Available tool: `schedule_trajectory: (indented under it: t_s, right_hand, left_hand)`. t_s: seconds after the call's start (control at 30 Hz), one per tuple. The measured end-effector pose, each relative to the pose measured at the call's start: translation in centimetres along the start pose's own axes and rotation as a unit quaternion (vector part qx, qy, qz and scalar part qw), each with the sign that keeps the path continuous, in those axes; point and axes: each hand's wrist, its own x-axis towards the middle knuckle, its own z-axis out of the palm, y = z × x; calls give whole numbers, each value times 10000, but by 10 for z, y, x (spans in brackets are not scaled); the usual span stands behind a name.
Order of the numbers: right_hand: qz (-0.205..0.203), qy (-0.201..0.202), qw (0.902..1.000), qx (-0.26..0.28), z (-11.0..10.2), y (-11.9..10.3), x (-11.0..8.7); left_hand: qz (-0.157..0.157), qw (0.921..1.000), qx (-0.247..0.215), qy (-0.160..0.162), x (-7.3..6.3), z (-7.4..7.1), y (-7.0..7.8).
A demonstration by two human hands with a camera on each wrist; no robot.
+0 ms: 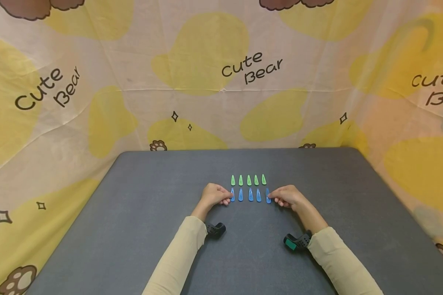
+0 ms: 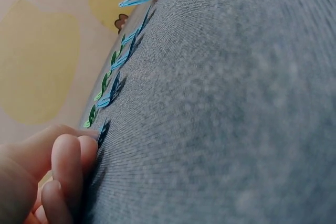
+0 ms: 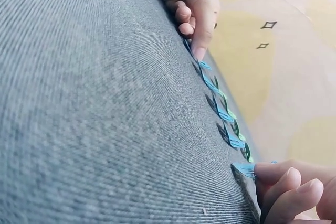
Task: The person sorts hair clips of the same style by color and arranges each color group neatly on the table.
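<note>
Several blue snap hair clips [image 1: 250, 195] form a row on the dark grey table, all pointing away from me. Just beyond them runs a matching row of green snap hair clips [image 1: 249, 180]. At the left end, my left hand [image 1: 215, 195] pinches the leftmost blue hair clip [image 1: 232, 196] by its side, its other fingers curled under. My right hand [image 1: 288, 197] pinches the rightmost blue hair clip [image 3: 243, 170] between thumb and finger; that clip looks slightly tilted off the cloth. Fingertips partly hide both end clips in the wrist views.
The dark grey tabletop [image 1: 133, 229] extends around both rows. A yellow and cream curtain [image 1: 206, 53] printed with "Cute Bear" hangs behind the table and at its sides. Each wrist wears a black strap [image 1: 216, 230] with a camera mount.
</note>
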Motion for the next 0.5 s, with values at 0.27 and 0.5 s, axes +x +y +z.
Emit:
schedule_trajectory:
  t_s: [0.27,0.5]
  right_hand:
    - [-23,71,9999,-87,1,0,0]
    - [-62,241,9996,-143,3,-1,-1]
  left_hand:
    - [-55,9999,-132,-21,1,0,0]
    - [-68,9998,-201,-56,2,0,0]
